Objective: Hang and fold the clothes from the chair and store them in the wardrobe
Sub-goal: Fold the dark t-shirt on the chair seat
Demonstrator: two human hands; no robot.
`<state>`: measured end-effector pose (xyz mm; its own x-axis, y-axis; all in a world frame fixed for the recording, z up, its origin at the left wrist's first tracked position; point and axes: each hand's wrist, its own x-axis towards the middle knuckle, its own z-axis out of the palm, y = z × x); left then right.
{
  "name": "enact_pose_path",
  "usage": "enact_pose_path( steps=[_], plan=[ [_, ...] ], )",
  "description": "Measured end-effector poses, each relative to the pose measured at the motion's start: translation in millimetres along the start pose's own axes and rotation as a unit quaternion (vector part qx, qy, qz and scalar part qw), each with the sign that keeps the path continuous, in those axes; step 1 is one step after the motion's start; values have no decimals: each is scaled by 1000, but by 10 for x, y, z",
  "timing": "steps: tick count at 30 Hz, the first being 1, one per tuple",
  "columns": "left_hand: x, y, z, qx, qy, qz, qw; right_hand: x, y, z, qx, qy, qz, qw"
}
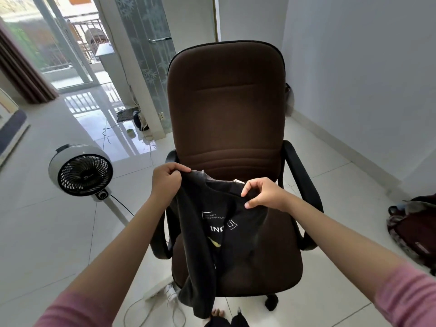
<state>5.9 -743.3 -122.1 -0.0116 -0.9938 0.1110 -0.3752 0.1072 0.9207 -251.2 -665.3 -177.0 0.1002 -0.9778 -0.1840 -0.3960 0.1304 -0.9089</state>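
Both my hands pinch a soft black T-shirt [226,232] at its collar: left hand [168,179] gripping one shoulder, right hand [262,193] the other (thumb and fingertips curled on fabric). It hangs limp over the padded brown office chair [226,102], white lettering facing me.
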Motion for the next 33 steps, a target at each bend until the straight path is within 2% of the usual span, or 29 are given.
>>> enact_pose_path(
  steps=[5, 9, 11, 14, 16, 23, 29, 33],
  plan=[
    [38, 156, -52, 14, -13, 23, 1000, -20, 31, 6, -157, -4, -12, 987],
    [42, 274, -100, 24, -39, 42, 998, -12, 60, 56, -139, -6, -9, 990],
    [71, 315, -183, 55, -104, 36, 992, -3, 41, 27, -110, -5, -8, 994],
    [126, 351, -336, 166, -234, 12, 958, -18, 3, -44, -84, 6, -12, 996],
    [135, 381, -386, 197, -277, 9, 941, -35, -24, -79, -84, 10, -15, 996],
    [95, 451, -498, 92, -293, -5, 952, -54, -145, -69, -117, -3, -28, 993],
    [40, 465, -568, -5, -362, -10, 932, -77, -246, -139, -149, -33, -11, 988],
    [53, 490, -605, -36, -340, -6, 940, -115, -270, -164, -213, -46, 0, 976]
  ],
)
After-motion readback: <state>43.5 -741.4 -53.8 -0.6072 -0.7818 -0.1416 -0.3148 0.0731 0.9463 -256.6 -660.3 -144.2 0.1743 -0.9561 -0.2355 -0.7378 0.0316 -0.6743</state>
